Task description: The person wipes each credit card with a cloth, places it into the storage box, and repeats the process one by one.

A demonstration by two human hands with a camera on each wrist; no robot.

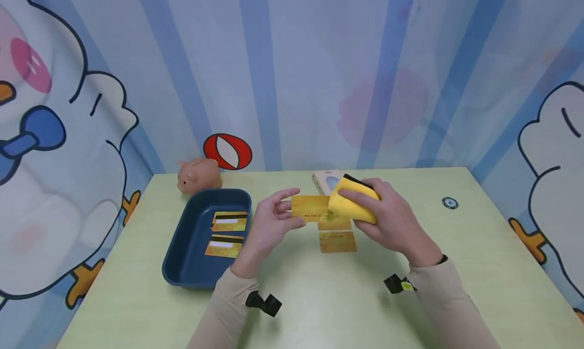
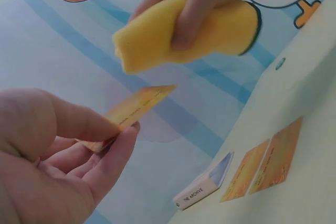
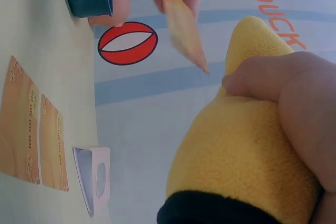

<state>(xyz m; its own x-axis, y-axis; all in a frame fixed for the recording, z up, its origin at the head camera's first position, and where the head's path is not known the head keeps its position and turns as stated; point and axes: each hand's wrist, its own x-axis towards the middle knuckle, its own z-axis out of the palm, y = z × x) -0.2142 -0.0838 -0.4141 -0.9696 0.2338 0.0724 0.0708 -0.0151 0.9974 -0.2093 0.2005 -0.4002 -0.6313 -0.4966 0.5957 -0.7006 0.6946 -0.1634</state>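
My left hand [image 1: 266, 225] pinches a gold bank card [image 1: 306, 208] between thumb and fingers, raised above the table. In my right hand [image 1: 398, 222] is a folded yellow cloth [image 1: 349, 203] with a dark edge. The head view shows the cloth overlapping the card's right end, but in the left wrist view a gap separates the cloth [image 2: 157, 35] from the card [image 2: 140, 107]. Two more gold cards lie on the table below, a near one [image 1: 337, 242] and a far one [image 1: 335, 226] partly covered in the head view.
A dark blue tray [image 1: 175, 253] stands on the left, holding two cards, one farther [image 1: 230, 222] and one nearer [image 1: 223, 246], stripe side up. Behind it sits a pink piggy bank [image 1: 199, 177]. A small white box [image 1: 321, 181] lies at the back, a round chip [image 1: 449, 203] at the right.
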